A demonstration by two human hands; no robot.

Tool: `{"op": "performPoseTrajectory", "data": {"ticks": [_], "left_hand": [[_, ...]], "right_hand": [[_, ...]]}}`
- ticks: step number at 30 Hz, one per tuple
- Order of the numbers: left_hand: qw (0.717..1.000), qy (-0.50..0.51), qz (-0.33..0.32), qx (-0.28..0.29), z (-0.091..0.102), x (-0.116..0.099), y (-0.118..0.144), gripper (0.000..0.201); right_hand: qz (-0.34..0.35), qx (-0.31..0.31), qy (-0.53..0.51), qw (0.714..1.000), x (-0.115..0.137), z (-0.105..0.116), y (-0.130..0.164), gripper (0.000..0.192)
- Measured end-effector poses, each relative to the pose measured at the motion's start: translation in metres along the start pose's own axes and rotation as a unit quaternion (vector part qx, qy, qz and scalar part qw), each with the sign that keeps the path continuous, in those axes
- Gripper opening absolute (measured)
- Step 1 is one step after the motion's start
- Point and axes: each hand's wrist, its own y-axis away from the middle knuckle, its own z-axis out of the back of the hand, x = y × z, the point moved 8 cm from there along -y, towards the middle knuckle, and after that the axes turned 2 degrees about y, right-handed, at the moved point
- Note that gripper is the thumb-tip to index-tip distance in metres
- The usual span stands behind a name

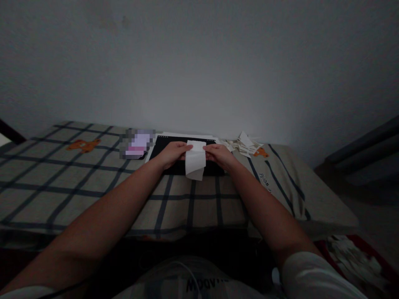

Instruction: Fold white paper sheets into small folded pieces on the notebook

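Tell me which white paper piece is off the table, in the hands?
The long white paper strip, pinched at its top between left hand and right hand; the other scraps lie piled on the checked tablecloth.

Dim, underexposed room, soft even light on the wall, dark foreground shadow, wide-angle bending at edges, slight grain.

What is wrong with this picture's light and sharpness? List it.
Head view: dim and underexposed throughout; the white paper between the left hand and right hand is the brightest spot; a pixelated patch hides one object; wide-angle bending curves the checked cloth.
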Motion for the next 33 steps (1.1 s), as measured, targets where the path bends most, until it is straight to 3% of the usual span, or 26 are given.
{"op": "performPoseTrajectory", "data": {"ticks": [9, 25, 33], "left_hand": [[0.998, 0.025, 0.047, 0.045, -0.003, 0.012, -0.003, 0.015], [0.999, 0.01, 0.041, 0.003, -0.001, 0.004, 0.001, 0.013], [0.999, 0.034, -0.006, -0.012, 0.006, 0.0, -0.005, 0.02]], "right_hand": [[0.008, -0.036, 0.025, 0.999, 0.002, 0.004, 0.001, 0.022], [0.025, -0.045, 0.085, 0.995, 0.011, 0.0, 0.005, 0.022], [0.039, -0.051, 0.106, 0.992, 0.009, 0.006, 0.001, 0.027]]}}
